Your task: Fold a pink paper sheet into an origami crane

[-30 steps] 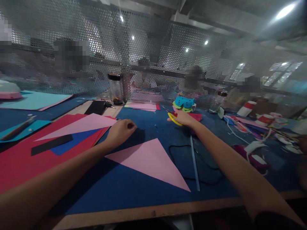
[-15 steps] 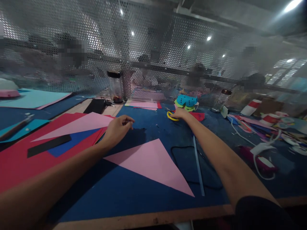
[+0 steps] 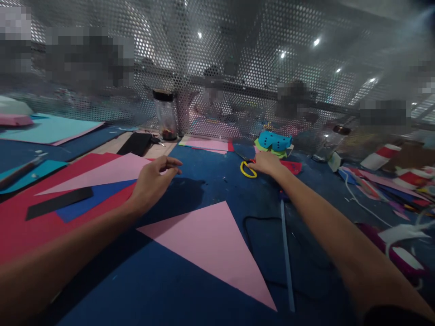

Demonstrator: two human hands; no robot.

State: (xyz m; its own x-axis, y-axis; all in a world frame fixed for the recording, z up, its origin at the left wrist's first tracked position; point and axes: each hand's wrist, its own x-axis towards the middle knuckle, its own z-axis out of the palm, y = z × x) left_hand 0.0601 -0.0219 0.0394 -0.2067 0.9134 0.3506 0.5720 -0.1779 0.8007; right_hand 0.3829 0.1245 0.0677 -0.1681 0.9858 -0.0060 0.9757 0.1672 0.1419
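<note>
My right hand (image 3: 268,163) reaches to the back of the blue table, its fingers closed on scissors with a yellow handle loop (image 3: 248,170). Their blades point away to the back left, and my hand hides part of them. Above the pink paper stack on the left, my left hand (image 3: 154,179) hovers with fingers loosely bent, apart from the thumb and holding nothing. Between my arms lies a pink paper triangle (image 3: 214,251), flat on the table. Just behind my right hand sits a blue dotted paper piece (image 3: 274,141) over yellow-green paper.
Red sheets (image 3: 20,231), a black strip (image 3: 59,203) and a glass jar (image 3: 166,115) are to the left. A glue stick (image 3: 287,253) and black cord lie right of the triangle. Further right are a white cable and paper scraps (image 3: 377,181). A perforated screen stands behind.
The view has shifted slightly, moving the far things right. The scissors' yellow loop shows more fully beside my right hand. My left hand has moved a little left, its fingers opening somewhat.
</note>
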